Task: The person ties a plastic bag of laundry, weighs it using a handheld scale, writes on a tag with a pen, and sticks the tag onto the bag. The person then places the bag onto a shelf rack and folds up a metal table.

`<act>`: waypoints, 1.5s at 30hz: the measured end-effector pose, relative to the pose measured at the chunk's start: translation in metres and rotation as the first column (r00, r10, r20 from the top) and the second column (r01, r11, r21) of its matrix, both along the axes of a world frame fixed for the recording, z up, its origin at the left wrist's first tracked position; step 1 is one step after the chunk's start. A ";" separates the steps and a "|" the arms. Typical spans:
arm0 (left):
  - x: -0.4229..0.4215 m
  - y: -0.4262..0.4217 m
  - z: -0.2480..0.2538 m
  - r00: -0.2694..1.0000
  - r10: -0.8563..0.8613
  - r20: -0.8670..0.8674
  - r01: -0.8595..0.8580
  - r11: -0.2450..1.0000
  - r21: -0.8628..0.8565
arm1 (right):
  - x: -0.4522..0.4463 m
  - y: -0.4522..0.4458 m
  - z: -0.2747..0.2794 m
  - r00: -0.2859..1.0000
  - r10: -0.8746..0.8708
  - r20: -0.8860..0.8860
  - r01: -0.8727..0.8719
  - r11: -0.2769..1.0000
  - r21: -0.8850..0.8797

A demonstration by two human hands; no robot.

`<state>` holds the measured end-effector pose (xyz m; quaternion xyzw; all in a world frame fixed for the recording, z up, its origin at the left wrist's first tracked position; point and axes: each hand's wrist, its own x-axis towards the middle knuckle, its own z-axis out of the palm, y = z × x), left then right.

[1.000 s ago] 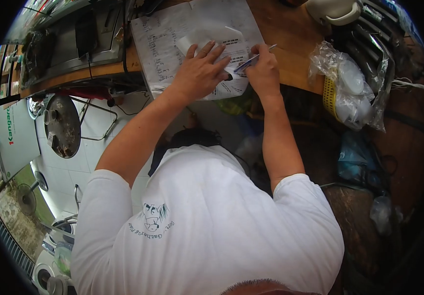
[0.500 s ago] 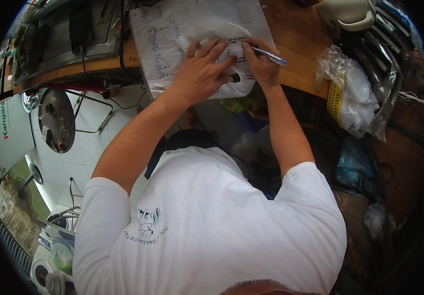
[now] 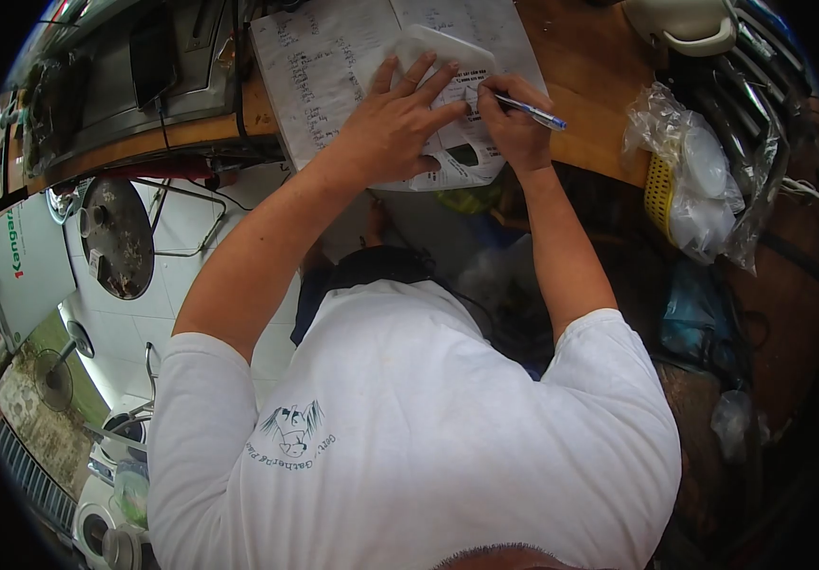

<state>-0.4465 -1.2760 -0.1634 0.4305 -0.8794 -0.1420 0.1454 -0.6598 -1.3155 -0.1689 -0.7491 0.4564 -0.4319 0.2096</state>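
Note:
My left hand (image 3: 393, 128) lies flat with its fingers spread, pressing on a white printed sheet (image 3: 433, 46). The sheet looks like a thin plastic bag: it has dark lettering and an oval cut-out near its lower edge. Under it lies an open notebook (image 3: 288, 71) with handwritten lines on its pages. A blue-and-white pen (image 3: 535, 112) is gripped in my right hand (image 3: 521, 131), its back end pointing right. The pen's tip is over the printed part of the sheet, and I cannot tell whether it touches.
A yellow basket (image 3: 659, 195) with clear plastic bags (image 3: 704, 176) stands to the right on the wooden table (image 3: 590, 133). Behind it is a cream-coloured pot (image 3: 680, 24). A phone (image 3: 151, 57) with a cable lies at upper left. A round stool (image 3: 122, 252) stands below.
The sheet's upper part now lies flatter and more of it shows. My right hand has moved slightly right and down, still holding the pen. My left hand has shifted slightly right.

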 end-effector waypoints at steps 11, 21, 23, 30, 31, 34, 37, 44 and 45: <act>0.000 0.000 0.000 1.000 0.006 -0.010 -0.006 1.000 -0.016 | 0.001 0.002 0.000 1.000 -0.031 -0.003 0.031 0.997 -0.065; 0.000 0.000 0.000 1.000 0.008 -0.016 -0.008 1.000 -0.006 | 0.000 0.002 -0.002 0.998 -0.056 0.022 0.057 0.995 -0.086; -0.001 -0.001 -0.001 1.000 0.009 -0.020 -0.009 1.000 -0.007 | 0.000 0.001 -0.002 0.999 -0.040 0.010 0.041 0.994 -0.097; -0.001 0.000 0.000 1.000 0.015 0.001 -0.015 1.000 -0.003 | 0.000 0.001 -0.001 1.000 -0.016 -0.021 0.013 0.993 -0.118; -0.001 0.000 0.000 1.000 0.018 -0.003 -0.019 1.000 -0.003 | 0.000 0.001 -0.001 1.000 -0.018 -0.022 0.015 0.993 -0.118; -0.001 0.000 -0.001 1.000 0.015 -0.015 -0.015 1.000 -0.009 | 0.002 0.000 -0.001 0.998 -0.066 -0.016 0.064 0.992 -0.105; -0.001 0.000 0.001 1.000 0.018 0.006 -0.018 1.000 0.007 | -0.001 0.002 -0.003 0.999 -0.045 -0.023 0.042 0.991 -0.129; -0.002 0.000 0.002 1.000 0.015 0.005 -0.015 1.000 0.003 | -0.001 0.003 -0.001 0.998 -0.068 -0.007 0.067 0.991 -0.117; -0.001 0.000 0.001 1.000 0.010 0.000 -0.010 1.000 -0.006 | -0.001 0.003 -0.001 0.997 -0.073 -0.007 0.072 0.991 -0.115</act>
